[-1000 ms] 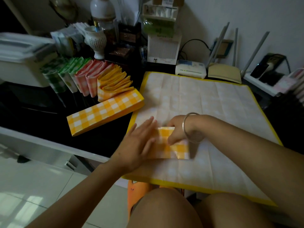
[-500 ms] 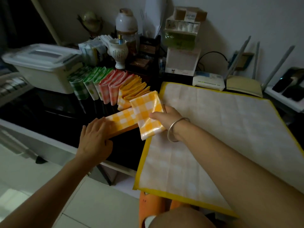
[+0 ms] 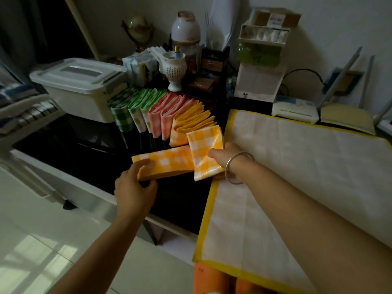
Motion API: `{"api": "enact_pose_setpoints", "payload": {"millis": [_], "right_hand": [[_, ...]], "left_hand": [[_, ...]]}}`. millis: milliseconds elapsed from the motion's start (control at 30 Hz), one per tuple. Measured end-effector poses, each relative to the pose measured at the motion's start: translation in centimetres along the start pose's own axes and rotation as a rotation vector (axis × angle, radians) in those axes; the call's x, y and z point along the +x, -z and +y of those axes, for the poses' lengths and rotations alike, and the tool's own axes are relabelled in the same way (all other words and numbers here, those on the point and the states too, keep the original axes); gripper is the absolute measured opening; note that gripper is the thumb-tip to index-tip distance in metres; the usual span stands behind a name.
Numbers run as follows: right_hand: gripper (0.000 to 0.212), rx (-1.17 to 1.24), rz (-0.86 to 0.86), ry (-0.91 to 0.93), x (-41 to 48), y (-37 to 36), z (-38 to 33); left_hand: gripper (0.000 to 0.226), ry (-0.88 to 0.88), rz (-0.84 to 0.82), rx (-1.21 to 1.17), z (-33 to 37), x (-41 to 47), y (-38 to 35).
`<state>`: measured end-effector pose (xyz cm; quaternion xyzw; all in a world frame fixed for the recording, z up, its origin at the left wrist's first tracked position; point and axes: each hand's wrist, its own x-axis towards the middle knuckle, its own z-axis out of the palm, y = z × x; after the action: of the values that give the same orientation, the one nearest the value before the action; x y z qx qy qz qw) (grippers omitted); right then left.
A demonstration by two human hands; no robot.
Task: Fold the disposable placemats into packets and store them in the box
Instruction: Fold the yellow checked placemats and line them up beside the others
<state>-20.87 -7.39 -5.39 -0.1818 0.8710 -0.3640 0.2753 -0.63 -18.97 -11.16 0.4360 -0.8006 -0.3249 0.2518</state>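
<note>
L hand [image 3: 133, 187] grips long yellow box [image 3: 167, 160] | R hand [image 3: 222, 159] pinches folded packet [image 3: 203, 149] (yellow check), overlapping box

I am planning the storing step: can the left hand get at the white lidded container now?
Probably yes, once freed: the left hand grips the long yellow checked box, but nothing stands between it and the white lidded container.

Folded packet [image 3: 204, 150] carried over to the box [image 3: 169, 160].
Right hand [image 3: 223, 159] lifted it off the mat [image 3: 297, 166]; left hand [image 3: 135, 186] now grips the box.
</note>
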Motion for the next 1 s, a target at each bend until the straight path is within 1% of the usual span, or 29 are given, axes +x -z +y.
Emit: {"api": "enact_pose_setpoints", "payload": {"millis": [33, 67, 133, 233, 300, 367, 433, 467, 567, 600, 633, 700, 733, 767, 833, 867, 933, 1000], "right_hand": [[0.035, -0.028, -0.005, -0.001, 0.0, 0.1, -0.2], [0.036, -0.045, -0.014, -0.005, -0.1, 0.1, -0.3], [0.038, -0.052, -0.027, -0.012, 0.0, 0.4, -0.4], [0.025, -0.028, -0.029, -0.025, 0.1, 0.9, -0.5], [0.023, -0.006, -0.022, -0.029, 0.3, 1.2, -0.5], [0.022, 0.014, -0.024, -0.035, 0.6, 1.3, -0.2], [0.019, 0.023, -0.024, -0.029, 0.8, 1.3, 0.1], [0.019, 0.022, -0.026, -0.022, 0.9, 1.4, 0.2], [0.019, 0.006, -0.05, -0.001, 0.9, 1.3, 0.4], [0.022, -0.004, -0.067, 0.016, 0.8, 1.4, 0.5], [0.031, -0.021, -0.085, 0.037, 0.9, 1.4, 0.5], [0.056, -0.081, -0.123, 0.067, 1.0, 1.4, 0.4], [0.062, -0.12, -0.152, 0.074, 1.1, 1.4, 0.4], [0.06, -0.155, -0.188, 0.08, 0.9, 1.5, 0.2], [0.048, -0.204, -0.257, 0.095, 0.8, 1.8, -0.1], [0.047, -0.231, -0.281, 0.101, 1.0, 1.9, 0.0], [0.049, -0.321, -0.309, 0.109, 0.9, 2.1, -0.3], [0.056, -0.398, -0.343, 0.135, 0.9, 1.9, -0.7]], "left_hand": [[0.052, -0.029, 0.036, -0.057, 0.6, -0.3, -0.2], [0.051, -0.079, 0.073, -0.058, 1.4, -0.6, -0.3], [0.056, -0.229, 0.142, 0.027, 3.0, -1.0, -0.5], [0.061, -0.476, 0.172, 0.183, 5.4, -0.9, -0.7], [0.061, -0.542, 0.138, 0.218, 7.1, -0.7, -1.0], [0.056, -0.538, 0.118, 0.174, 8.7, -0.4, -1.3], [0.051, -0.489, 0.139, 0.132, 9.6, -0.1, -1.6], [0.048, -0.428, 0.162, 0.099, 9.9, 0.1, -1.8], [0.042, -0.117, 0.247, -0.056, 9.4, 0.8, -1.8], [0.041, -0.019, 0.261, -0.085, 8.7, 0.9, -1.8], [0.039, 0.063, 0.264, -0.107, 7.8, 1.0, -1.7], [0.036, 0.19, 0.235, -0.129, 5.9, 0.7, -1.8], [0.032, 0.231, 0.216, -0.13, 5.1, 0.5, -1.9], [0.029, 0.254, 0.2, -0.125, 4.6, 0.2, -2.1], [0.026, 0.256, 0.176, -0.087, 4.3, 0.1, -2.2], [0.026, 0.259, 0.162, -0.063, 4.4, 0.2, -2.2], [0.028, 0.282, 0.125, -0.016, 4.5, 0.5, -2.2], [0.029, 0.295, 0.087, 0.041, 4.5, 0.8, -2.2]]}}
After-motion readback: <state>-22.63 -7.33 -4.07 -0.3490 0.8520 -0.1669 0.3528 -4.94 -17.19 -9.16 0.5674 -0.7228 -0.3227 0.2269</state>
